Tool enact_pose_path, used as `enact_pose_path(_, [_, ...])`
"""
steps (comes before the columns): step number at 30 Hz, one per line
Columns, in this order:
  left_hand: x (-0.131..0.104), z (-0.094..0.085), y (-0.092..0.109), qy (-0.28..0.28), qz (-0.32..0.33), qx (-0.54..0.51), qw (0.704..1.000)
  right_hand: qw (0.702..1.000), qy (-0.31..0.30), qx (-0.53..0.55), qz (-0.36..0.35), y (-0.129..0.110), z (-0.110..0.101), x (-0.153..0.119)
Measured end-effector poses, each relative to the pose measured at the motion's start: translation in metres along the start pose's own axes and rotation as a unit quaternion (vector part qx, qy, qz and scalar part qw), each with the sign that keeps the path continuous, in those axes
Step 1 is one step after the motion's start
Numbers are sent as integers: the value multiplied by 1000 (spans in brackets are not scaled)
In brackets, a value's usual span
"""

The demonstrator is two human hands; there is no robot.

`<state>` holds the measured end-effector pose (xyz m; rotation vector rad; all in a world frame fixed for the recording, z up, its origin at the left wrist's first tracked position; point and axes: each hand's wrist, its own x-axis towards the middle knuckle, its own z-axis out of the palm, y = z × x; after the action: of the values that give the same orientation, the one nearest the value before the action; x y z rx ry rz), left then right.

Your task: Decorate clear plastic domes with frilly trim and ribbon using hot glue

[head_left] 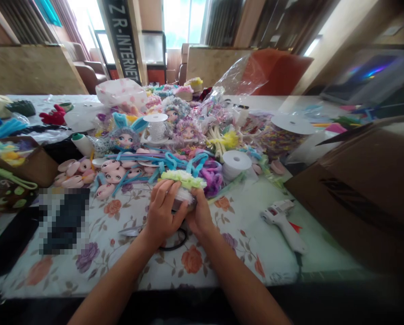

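Both hands are wrapped round a small rounded piece [182, 179] covered in white and light-green fluffy yarn, perhaps a doll's head; its underside is mostly hidden. My left hand [162, 212] grips it from the left, fingers lying over its front and top. On the opposite side, my right hand [200, 212] closes on it low, with the fingers partly out of sight. Beneath my hands, scissors [130, 231] with black handles lie on the flowered tablecloth [114, 271]. Just beyond are blue fuzzy stems [170, 161] and a purple fuzzy bundle [211, 177].
A glue gun [285, 223] lies at the right beside a large cardboard box [361, 189]. Bare doll faces [113, 175], haired doll heads [124, 137] and white spools [236, 164] crowd the table behind. A dark, pixelated item [66, 221] sits at the left.
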<state>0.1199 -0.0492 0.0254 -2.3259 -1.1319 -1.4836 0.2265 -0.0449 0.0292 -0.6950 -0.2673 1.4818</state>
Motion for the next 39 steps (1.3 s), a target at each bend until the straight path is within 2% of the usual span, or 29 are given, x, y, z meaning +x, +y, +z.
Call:
enact_pose_path(11, [3,0,5,-23,62,9,998,1000,-17,-17,-3,2,-1,-2])
enact_pose_path(20, [1,0,6,-19,96,-4,995,996,4,-47,-75,5,-1,-4])
enact_pose_path(26, [1,-2,6,-51,119,-88,988,998,-3,-33,-52,3,0,-7])
enact_pose_path(29, [-2,-3,4,0,137,-69,988,999,-10,-23,-31,1,0,-5])
enact_pose_path(32, [-5,-4,1,33,96,-8,995,1000,-14,-14,-8,0,-1,-1])
enact_pose_path(36, [-4,-3,-3,-24,80,0,997,1000,4,-2,23,0,-4,3])
enact_pose_path(39, [-2,-2,-3,-43,82,10,996,1000,-1,-10,18,0,-4,3])
